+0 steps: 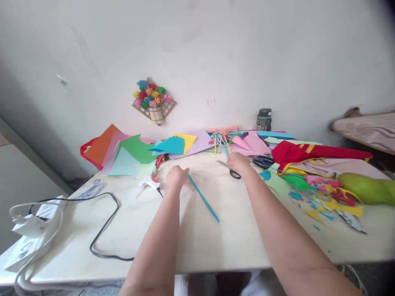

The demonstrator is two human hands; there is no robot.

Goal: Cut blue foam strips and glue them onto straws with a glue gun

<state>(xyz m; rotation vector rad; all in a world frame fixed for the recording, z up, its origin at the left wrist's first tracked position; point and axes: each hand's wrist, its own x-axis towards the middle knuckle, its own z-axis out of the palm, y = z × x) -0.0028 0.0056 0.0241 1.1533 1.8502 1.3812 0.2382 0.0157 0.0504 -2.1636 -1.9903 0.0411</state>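
Observation:
My left hand (176, 177) is closed over the middle of the table, its thumb and fingers at the upper end of a thin blue stick (203, 198), which slants down toward the near edge. A white glue gun (149, 183) lies just left of that hand. My right hand (238, 163) is curled at the near side of a bunch of thin coloured sticks (219, 142). A blue stick end shows by its fingers, but I cannot tell whether they grip it. Black-handled scissors (235, 174) lie beside and partly behind this hand.
Coloured paper sheets (132, 154) lie at the back left. At right are paper scraps (321, 201), a red cloth item (296, 154) and a green fruit-like object (364, 188). A power strip (27, 246) and black cable (106, 222) occupy the left. A bottle (264, 119) stands by the wall.

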